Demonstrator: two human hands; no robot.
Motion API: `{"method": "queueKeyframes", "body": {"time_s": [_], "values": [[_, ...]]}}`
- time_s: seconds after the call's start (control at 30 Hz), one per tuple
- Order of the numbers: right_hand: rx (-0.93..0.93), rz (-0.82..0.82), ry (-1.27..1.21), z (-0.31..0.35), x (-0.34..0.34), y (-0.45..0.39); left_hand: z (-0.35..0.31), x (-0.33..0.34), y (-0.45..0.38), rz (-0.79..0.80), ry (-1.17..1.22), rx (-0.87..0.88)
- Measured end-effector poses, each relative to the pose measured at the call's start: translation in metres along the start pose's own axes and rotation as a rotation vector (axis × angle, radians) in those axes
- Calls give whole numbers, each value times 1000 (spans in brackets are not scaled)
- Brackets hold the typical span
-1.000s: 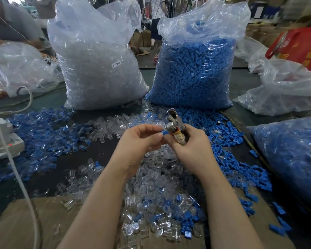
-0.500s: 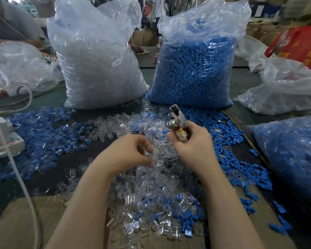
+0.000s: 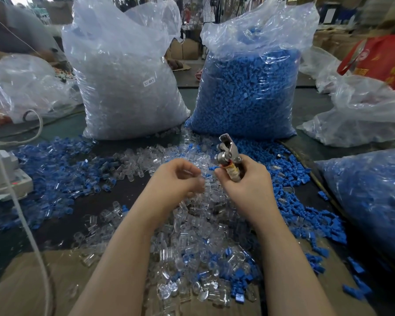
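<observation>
Left hand [image 3: 178,179] back up beside tool [image 3: 229,156].

One wide-angle camera, worn on the person's head, faces forward and down across the dark table [image 3: 82,208]. It sits close: the left hand [image 3: 176,179] and right hand [image 3: 244,188] fill the centre, and the silver metal tool [image 3: 228,151] gripped by the right one shows sharply. A clear plastic bag of transparent pieces [image 3: 128,87] and a clear plastic bag of blue pieces [image 3: 249,92] stand at the far side. The blur beyond is probably a workshop.
</observation>
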State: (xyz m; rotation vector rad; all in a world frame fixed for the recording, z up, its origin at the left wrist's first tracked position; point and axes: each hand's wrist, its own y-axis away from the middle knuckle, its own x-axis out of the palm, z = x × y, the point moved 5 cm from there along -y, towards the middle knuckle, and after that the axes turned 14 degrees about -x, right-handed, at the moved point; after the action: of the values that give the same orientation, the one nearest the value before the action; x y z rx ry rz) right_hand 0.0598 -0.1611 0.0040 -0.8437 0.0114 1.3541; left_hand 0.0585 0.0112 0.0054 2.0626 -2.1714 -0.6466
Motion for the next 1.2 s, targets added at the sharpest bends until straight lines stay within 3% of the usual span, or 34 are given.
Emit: {"method": "queueKeyframes", "body": {"time_s": [0.13, 0.27, 0.47, 0.8, 1.2], "values": [[-2, -40, -74, 0, -1, 1, -5, 6, 5, 108, 437, -53], [-15, -71, -119, 2, -3, 1, -6, 11, 5, 127, 620, -75], [-32, -98, -141, 6, -5, 0, -10, 11, 6, -62, 570, 31], [-36, -99, -152, 8, -8, 0, -22, 15, 17, -234, 342, 156], [-48, -120, -159, 7, -8, 2, -23, 14, 21, -288, 224, 188]]}}
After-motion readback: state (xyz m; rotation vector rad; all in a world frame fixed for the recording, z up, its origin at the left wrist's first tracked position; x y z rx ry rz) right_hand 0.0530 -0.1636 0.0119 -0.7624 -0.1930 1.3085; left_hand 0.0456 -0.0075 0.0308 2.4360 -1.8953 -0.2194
